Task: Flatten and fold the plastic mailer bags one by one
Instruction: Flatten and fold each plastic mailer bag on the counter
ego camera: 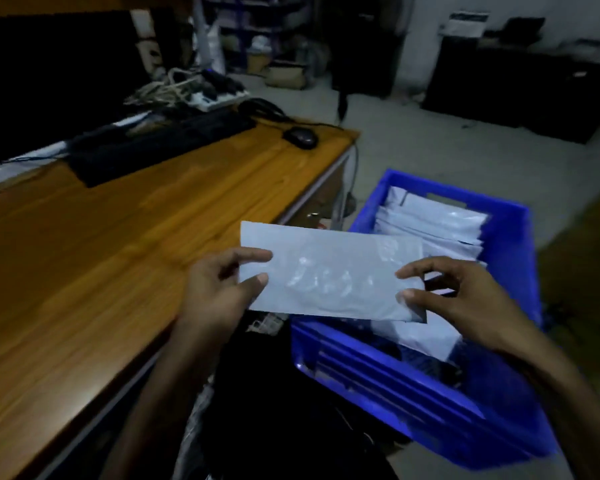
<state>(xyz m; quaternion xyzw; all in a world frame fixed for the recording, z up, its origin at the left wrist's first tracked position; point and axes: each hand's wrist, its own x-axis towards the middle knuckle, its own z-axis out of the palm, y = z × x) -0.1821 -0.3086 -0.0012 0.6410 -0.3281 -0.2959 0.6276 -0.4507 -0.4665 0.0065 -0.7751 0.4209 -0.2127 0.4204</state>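
Hands pinch one white mailer bag [329, 275] at its two short ends, the left hand [219, 289] at its left edge and the right hand [444, 292] at its right, thumb over fingers each side. The bag hangs in the air between the wooden table [118, 237] and a blue plastic crate [513, 258] stacked with more white mailers [440, 223]. It looks thin, light and slick, a glossy film with soft wrinkles mid-panel; it will likely sag and slide, so the edges are the sensible hold. It may already be folded lengthwise, though blur leaves that unclear.
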